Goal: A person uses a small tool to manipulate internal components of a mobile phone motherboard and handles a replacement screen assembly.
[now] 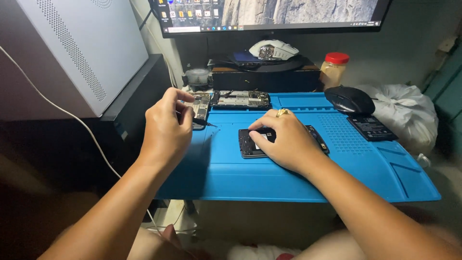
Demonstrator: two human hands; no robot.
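The right hand (288,142) is pressing flat, steadying an opened phone (252,142) on the blue mat (337,168), while left-hand fingers (180,113) at its nine o'clock are pinching a screwdriver (202,123)

A dim room is seen, lit mostly by a monitor (269,14) set against a dull grey wall (414,43). A white perforated computer case (77,48) is stood at the left on a dark stand (130,96). A white bag (409,113) is heaped at the worktop's (231,214) right end.
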